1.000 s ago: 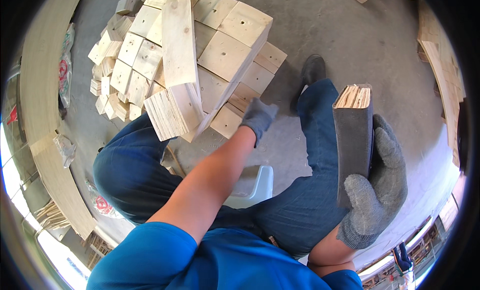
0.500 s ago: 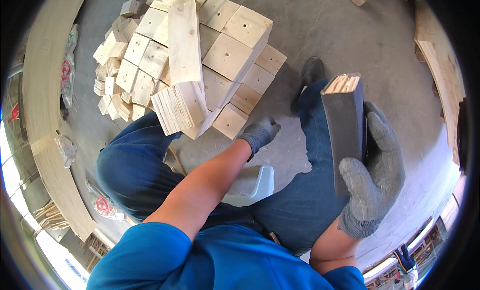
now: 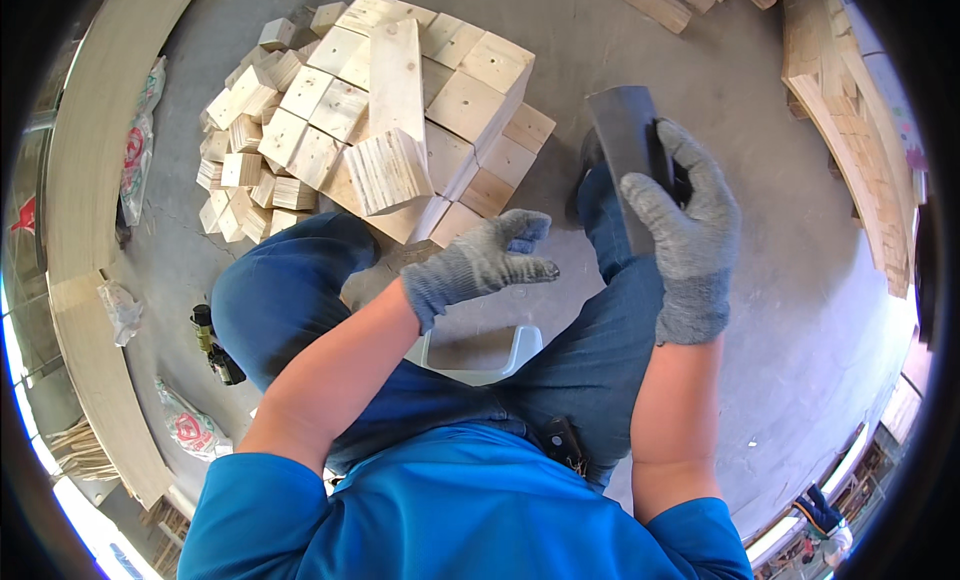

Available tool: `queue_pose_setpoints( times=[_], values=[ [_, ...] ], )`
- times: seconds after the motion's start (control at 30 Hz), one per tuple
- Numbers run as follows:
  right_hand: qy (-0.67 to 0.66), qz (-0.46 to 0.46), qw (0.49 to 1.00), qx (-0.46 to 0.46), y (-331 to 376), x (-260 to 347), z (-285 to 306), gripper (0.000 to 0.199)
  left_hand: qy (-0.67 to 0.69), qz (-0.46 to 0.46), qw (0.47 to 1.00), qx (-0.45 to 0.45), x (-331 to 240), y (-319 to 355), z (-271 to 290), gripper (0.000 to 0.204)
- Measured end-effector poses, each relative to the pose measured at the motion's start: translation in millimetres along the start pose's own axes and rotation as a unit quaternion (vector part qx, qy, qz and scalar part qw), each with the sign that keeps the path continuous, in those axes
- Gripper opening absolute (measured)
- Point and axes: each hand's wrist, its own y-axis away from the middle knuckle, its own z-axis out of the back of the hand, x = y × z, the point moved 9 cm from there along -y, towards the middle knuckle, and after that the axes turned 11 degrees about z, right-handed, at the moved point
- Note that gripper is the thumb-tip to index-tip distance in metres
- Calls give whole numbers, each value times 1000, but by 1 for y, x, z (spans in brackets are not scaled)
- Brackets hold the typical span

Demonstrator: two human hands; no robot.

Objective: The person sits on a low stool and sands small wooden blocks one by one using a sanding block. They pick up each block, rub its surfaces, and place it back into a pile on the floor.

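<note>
Both my hands wear grey knit gloves. My right hand [image 3: 690,240] grips a sanding block [image 3: 622,130], a wooden block faced with dark sheet, held tilted above my right thigh. My left hand [image 3: 480,260] hovers between my knees with fingers and thumb apart, holding nothing. Just beyond it rises a stack of pale wooden blocks [image 3: 475,100], several with small holes in their faces. On top lies a longer plank-like piece [image 3: 397,80], its striped laminated end [image 3: 388,172] toward me. Smaller offcut blocks [image 3: 240,170] are heaped at the stack's left.
A light blue plastic stool [image 3: 525,352] shows between my thighs. On the left are a long curved-looking board [image 3: 95,180], a printed plastic bag [image 3: 190,420] and a green-and-black tool [image 3: 212,345]. Stacked timber [image 3: 845,170] stands at right. Another person [image 3: 825,525] is far off, lower right.
My left hand has opened from a closed curl and come up nearer to me. The right hand has carried the sanding block forward and left, tilting it so its bare wooden end no longer shows.
</note>
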Motion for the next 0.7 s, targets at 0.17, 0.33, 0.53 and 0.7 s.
queue_pose_setpoints(
  times=[0.17,0.33,0.53,0.7],
  values=[
    [-35,152,987,47,20,58,-59,64,197,-126,971,47,-53,58,29,118],
    [-3,273,958,87,50,122,-121,68,342,-201,917,52,-78,117,67,90],
    [-10,327,934,147,39,175,-174,77,482,-200,853,21,-82,152,129,46],
    [5,202,968,151,7,139,-185,90,507,-285,800,-148,-66,180,217,44]
  ],
)
